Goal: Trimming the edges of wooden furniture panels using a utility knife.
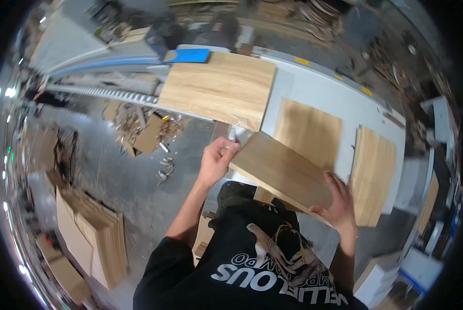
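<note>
Against right fingers (336,184), brown wood-grained board (285,168)

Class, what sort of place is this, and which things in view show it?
Probably a woodworking or panel-furniture workshop: there are wood-grain boards on a white worktable, a scrap pile on the floor, and stacked panels at left.

Rect brn wood-grain brd (285,170) is held tilted

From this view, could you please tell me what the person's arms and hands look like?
The left hand and right hand are bare, without gloves, and no watch or bracelet shows. The left sleeve is black, short and loose.
</note>
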### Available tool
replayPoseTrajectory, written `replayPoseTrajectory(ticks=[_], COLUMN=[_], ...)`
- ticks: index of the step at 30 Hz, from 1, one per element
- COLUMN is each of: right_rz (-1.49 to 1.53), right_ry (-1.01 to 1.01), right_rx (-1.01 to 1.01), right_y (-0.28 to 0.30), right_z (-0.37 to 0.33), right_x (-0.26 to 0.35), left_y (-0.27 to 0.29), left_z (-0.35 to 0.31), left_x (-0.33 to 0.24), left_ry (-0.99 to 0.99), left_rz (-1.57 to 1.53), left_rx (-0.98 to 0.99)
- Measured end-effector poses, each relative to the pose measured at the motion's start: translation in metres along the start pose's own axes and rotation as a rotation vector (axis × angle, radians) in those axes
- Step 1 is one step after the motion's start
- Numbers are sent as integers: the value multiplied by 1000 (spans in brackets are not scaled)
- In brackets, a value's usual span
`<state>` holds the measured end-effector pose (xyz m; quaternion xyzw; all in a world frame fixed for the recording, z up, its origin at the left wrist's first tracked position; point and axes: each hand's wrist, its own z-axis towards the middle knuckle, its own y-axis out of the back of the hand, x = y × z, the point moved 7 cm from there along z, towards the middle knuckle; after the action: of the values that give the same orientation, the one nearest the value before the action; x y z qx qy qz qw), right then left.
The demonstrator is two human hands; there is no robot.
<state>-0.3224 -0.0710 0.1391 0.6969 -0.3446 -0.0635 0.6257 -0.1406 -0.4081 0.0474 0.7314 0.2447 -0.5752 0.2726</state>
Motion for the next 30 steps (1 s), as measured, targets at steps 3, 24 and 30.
replayPoseTrajectory(ticks=[3, 24, 30], right_rz=[208, 230, 184], right_ry=[-128, -263, -314], right_rx=[225, 126, 140], right_y=[-47, -199, -211], right_z=[2, -5, -38], right_x=[21, 45, 23], left_y=[-26, -95, -85], left_z=[-20, -18, -17], left_x=[52, 154, 158], left_ry=[404, 800, 784], left_rz=[-671, -945, -757], left_rx=[-48, 487, 495])
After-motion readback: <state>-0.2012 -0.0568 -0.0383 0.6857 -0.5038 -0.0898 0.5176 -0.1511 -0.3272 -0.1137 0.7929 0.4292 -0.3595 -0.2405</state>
